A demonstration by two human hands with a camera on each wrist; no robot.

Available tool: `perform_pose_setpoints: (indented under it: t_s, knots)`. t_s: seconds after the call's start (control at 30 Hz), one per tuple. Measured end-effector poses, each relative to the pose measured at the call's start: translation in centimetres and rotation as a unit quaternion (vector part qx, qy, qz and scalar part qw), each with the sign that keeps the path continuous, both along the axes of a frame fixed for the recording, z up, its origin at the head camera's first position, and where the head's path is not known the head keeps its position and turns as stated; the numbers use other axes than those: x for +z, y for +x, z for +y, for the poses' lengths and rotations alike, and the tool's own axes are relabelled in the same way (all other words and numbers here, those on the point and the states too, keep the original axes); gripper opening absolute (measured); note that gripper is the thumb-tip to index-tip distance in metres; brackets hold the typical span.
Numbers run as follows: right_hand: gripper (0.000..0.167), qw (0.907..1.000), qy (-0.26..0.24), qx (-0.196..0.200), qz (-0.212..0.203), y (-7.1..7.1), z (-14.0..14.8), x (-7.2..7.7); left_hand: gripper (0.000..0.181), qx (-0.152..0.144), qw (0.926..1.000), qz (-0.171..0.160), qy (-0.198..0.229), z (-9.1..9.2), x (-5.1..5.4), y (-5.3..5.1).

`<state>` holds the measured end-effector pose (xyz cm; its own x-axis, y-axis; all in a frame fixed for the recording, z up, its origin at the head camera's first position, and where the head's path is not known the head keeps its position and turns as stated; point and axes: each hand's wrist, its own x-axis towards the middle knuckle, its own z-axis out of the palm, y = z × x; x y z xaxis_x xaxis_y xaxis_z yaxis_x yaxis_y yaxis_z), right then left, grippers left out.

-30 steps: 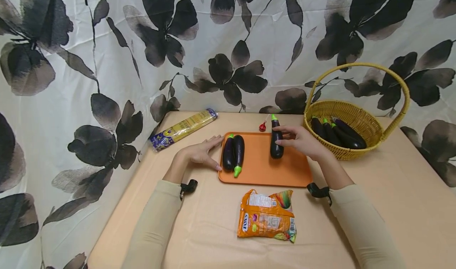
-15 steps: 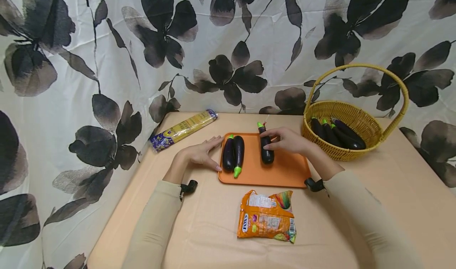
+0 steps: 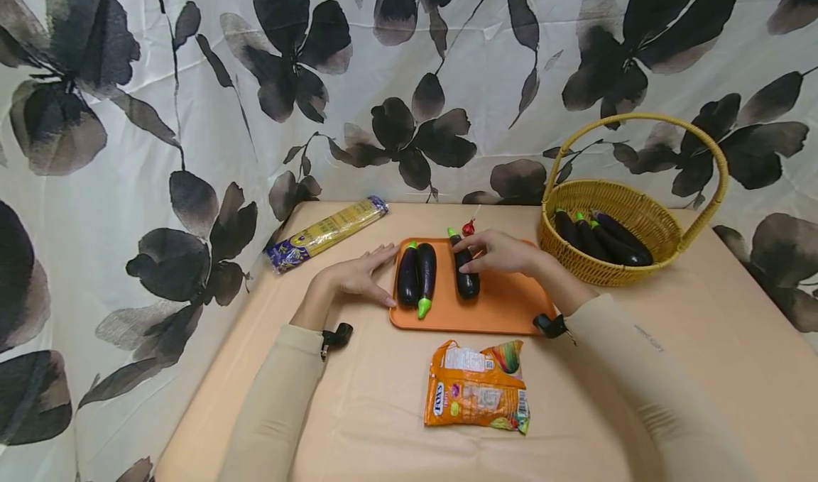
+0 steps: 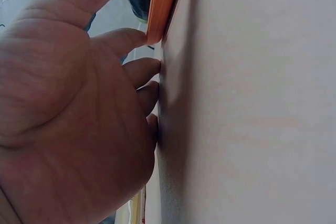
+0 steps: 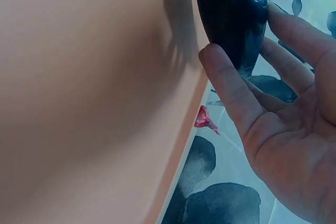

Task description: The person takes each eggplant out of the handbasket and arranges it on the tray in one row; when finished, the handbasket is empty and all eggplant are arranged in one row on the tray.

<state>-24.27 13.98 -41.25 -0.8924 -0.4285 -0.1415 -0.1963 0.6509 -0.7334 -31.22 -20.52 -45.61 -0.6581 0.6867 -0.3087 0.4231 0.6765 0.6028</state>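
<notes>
My right hand pinches an eggplant over the middle of the orange tray, its green tip pointing away from me. In the right wrist view my thumb and fingers hold the dark eggplant from both sides. Two more eggplants lie side by side at the tray's left end, one with its green tip toward me. My left hand rests at the tray's left edge with fingers spread; in the left wrist view, its fingertips touch the tray's rim and the table.
A wicker basket with several eggplants stands at the back right, its tall handle raised. An orange snack bag lies in front of the tray. A yellow and blue packet is at the back left. A small red lollipop lies behind the tray.
My right hand has carried the eggplant leftward over the tray, closer to the two lying there. My left hand has stayed at the tray's edge.
</notes>
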Motion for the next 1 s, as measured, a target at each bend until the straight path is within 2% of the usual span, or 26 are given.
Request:
perform_pose_setpoints:
  t_s: [0.37,0.7,1.0]
  knots:
    - [0.049,0.9991,0.018,0.033,-0.018,-0.3,-1.2,-0.3,0.132,-0.005,1.0000,-0.006,0.003,0.0,0.4,0.0]
    - [0.052,0.9965,0.000,0.045,-0.070,-0.4,-1.7,-0.6,0.131,-0.003,1.0000,-0.006,0.000,0.0,0.3,-0.1]
    - [0.055,0.9946,-0.003,0.064,-0.081,-0.5,-2.1,-0.9,0.132,0.001,0.9999,-0.015,0.003,0.2,0.5,-0.1]
